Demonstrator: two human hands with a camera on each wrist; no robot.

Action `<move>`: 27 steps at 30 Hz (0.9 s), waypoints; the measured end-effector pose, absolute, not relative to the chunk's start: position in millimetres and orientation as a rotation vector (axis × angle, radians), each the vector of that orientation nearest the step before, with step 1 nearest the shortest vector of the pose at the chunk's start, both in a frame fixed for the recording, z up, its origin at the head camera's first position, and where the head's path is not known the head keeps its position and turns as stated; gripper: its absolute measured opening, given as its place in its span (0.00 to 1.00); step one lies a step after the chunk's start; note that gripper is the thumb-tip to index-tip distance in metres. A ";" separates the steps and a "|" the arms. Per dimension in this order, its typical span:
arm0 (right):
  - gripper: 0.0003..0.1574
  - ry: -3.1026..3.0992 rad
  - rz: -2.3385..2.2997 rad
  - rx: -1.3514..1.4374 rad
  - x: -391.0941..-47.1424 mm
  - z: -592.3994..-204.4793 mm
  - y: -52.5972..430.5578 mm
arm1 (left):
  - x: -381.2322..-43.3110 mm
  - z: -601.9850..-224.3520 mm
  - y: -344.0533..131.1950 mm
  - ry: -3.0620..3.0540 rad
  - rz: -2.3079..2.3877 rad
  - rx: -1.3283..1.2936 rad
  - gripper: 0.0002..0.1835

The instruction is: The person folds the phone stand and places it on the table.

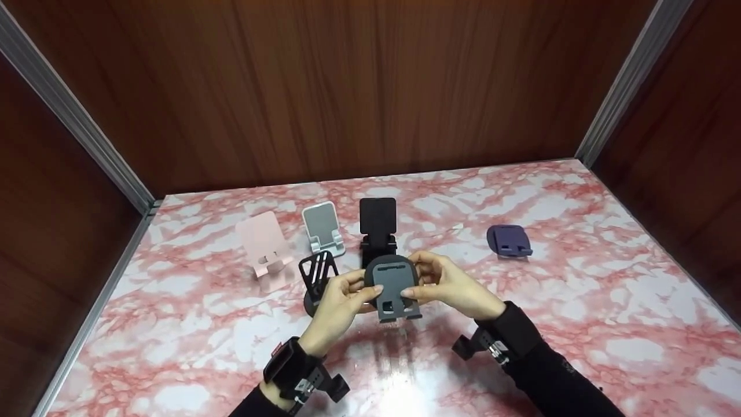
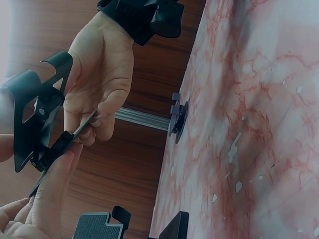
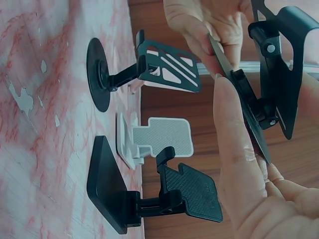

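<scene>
A dark grey folding phone stand with a round base is held up above the table between both hands. My left hand grips its left edge, thumb on the front plate and fingers behind. On the opposite edge, my right hand pinches it the same way. Seen from the side in the right wrist view, the stand's hinged arm joins the upper plate to the thin base disc. Just behind the hands are a black slotted phone stand and a black phone stand.
A pink phone stand and a white-and-grey phone stand stand at the back left. Over on the right lies a folded purple phone stand. Wooden panels enclose the red-and-white marbled table.
</scene>
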State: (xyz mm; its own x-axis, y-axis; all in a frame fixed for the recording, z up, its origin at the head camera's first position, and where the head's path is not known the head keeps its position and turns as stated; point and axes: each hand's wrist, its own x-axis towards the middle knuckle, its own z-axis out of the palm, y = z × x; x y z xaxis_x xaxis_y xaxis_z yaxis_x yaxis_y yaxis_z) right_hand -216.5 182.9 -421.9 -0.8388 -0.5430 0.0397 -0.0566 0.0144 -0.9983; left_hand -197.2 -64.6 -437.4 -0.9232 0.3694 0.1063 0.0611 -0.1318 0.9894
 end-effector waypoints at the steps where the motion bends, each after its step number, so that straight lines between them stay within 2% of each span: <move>1: 0.21 1.940 -1.884 -0.617 -216.5 -422.0 182.9 | -197.1 -437.4 -64.7 1.919 2.160 0.488 0.22; 27: 0.18 1.997 -1.878 -0.660 -215.5 -424.2 180.3 | -197.3 -437.8 -65.2 1.909 2.152 0.490 0.23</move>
